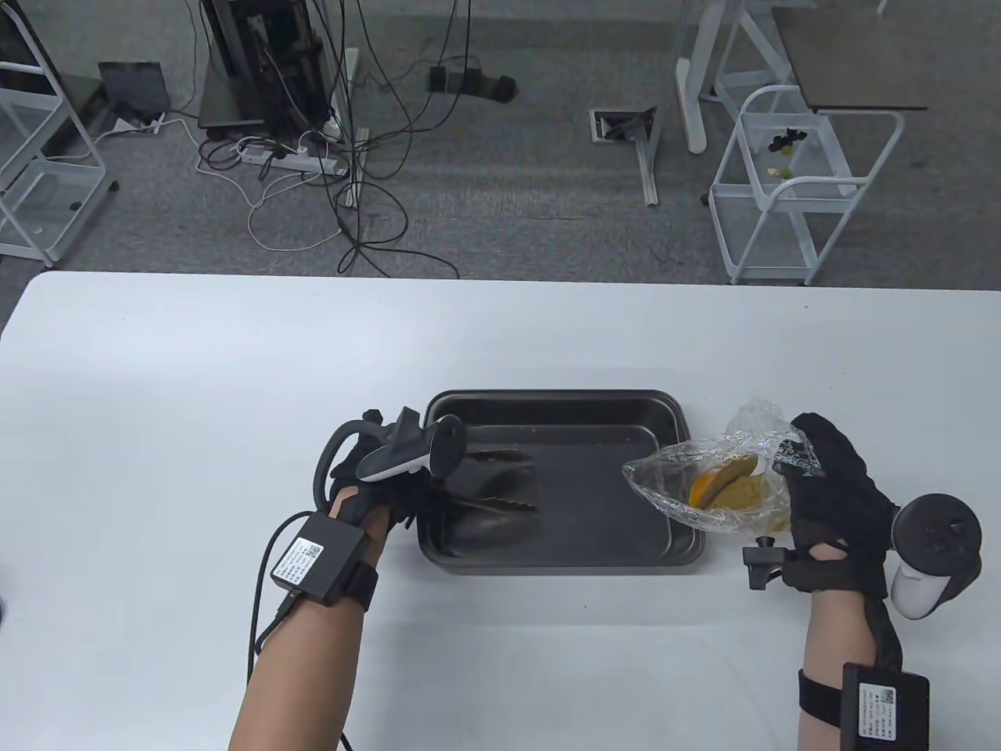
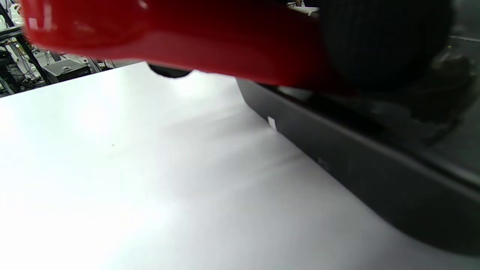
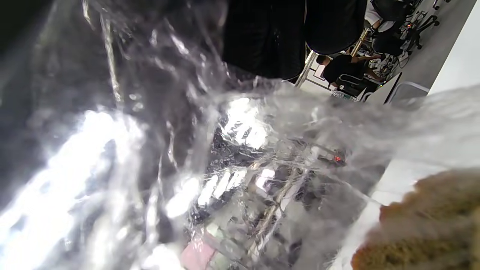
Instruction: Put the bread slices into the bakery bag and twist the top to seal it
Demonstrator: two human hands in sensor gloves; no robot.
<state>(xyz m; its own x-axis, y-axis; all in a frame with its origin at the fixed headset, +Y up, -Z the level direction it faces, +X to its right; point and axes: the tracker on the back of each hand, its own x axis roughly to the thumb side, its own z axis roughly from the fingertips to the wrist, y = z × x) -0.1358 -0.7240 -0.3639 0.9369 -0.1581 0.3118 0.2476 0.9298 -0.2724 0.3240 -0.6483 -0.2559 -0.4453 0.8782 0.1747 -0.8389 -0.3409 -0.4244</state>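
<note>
My right hand [image 1: 813, 477] grips a clear, crinkled bakery bag [image 1: 704, 477] over the right end of the black tray [image 1: 563, 397]. Bread slices [image 1: 735, 489] lie inside the bag, which points left. In the right wrist view the bag [image 3: 225, 168] fills the frame, with bread [image 3: 423, 225] at the lower right and gloved fingers [image 3: 270, 37] at the top. My left hand [image 1: 414, 485] is at the tray's left end and holds tongs [image 1: 500, 489] whose tips lie inside the tray. The left wrist view shows a red handle [image 2: 187, 41] and the tray wall [image 2: 356, 165].
The tray stands on a white table [image 1: 195, 407]. Beyond the table's far edge are a white wire cart [image 1: 790, 188], desk legs and cables on a grey floor. A second white rack [image 1: 39, 172] stands at the far left.
</note>
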